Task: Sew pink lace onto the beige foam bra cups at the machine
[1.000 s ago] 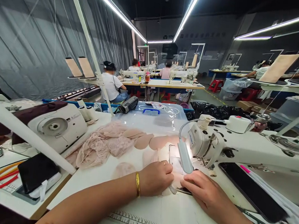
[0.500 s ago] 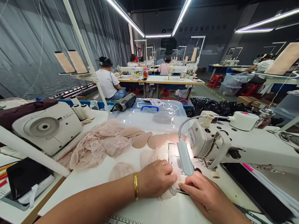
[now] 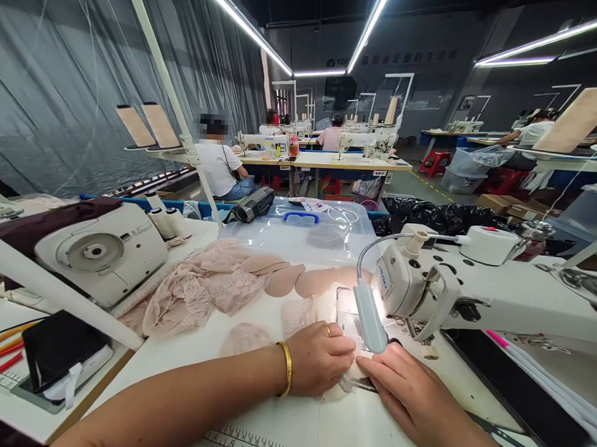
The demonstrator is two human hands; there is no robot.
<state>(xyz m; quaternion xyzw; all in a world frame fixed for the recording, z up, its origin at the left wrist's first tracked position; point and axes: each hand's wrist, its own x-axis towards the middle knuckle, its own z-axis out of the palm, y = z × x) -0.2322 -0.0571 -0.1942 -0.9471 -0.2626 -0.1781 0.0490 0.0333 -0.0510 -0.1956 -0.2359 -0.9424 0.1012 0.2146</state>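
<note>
My left hand [image 3: 321, 359], with a gold bracelet and a ring, is closed on the edge of a small piece of pale pink lace fabric [image 3: 343, 380]. Opposite it, my right hand [image 3: 413, 383] has its fingers together, the tips pinching the same fabric. The fingertips almost meet just in front of the white sewing machine's [image 3: 400, 282] needle area. A grey lamp head [image 3: 371, 317] on a bendy neck hangs over that spot and hides part of the fabric and the needle. A small black part shows behind my right fingers; its kind is unclear.
Lace garments [image 3: 200, 285] and beige cup pads [image 3: 285, 281] lie to the left. A black phone [image 3: 514, 391] rests at right. Behind stands a clear lidded box [image 3: 298, 230]. A second machine [image 3: 101, 250] is at far left. People sit at machines beyond.
The view has shifted slightly. My left hand has moved a little to the right, and my right fingers are straighter and closer together at the fabric.
</note>
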